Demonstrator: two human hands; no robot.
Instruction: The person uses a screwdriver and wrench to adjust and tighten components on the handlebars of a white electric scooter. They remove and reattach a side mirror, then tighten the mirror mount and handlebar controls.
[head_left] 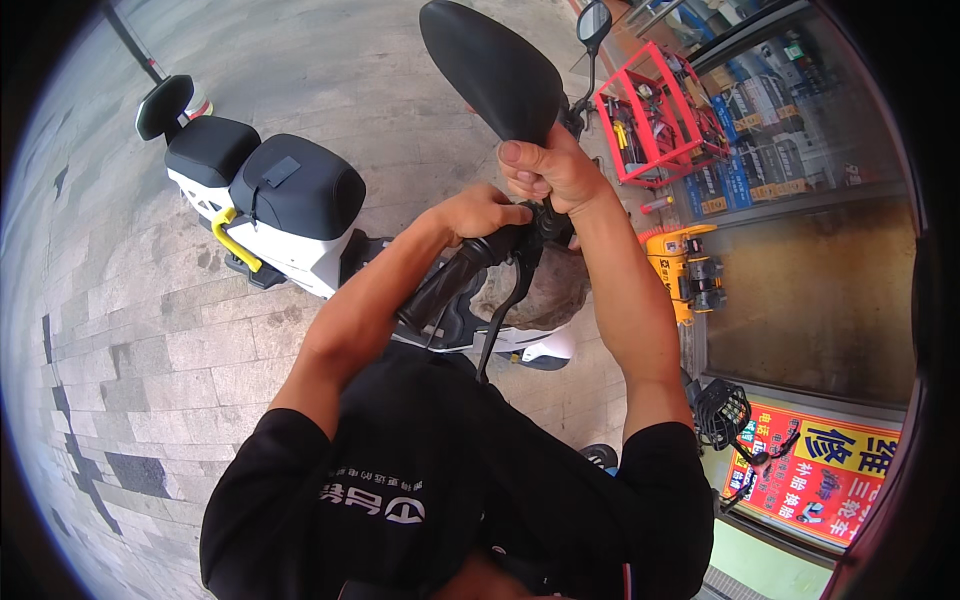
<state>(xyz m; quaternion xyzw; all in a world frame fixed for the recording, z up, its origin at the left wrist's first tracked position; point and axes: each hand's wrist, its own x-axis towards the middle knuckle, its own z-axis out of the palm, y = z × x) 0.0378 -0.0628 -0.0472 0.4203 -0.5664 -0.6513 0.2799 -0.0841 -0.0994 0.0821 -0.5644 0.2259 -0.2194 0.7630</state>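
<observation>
A white electric scooter (300, 255) with a black seat (300, 185) stands across in front of me. Its black side mirror (490, 70) rises over the handlebar, back side showing. My right hand (555, 172) is closed round the mirror's stem, just below the mirror head. Just left of it and slightly lower, my left hand (485, 215) curls over the handlebar at the inner end of the black grip (450, 285); its fingertips are partly hidden. The brake lever (510, 310) points down toward me. A second mirror (594, 22) stands at the far end of the handlebar.
Right of the scooter stand a red rack (660, 115) with tools, stacked boxes (765, 135) behind glass, and a yellow machine (685, 270). A black wire basket (722, 412) and a colourful sign (815, 465) are at lower right. Grey paving (130, 300) spreads left.
</observation>
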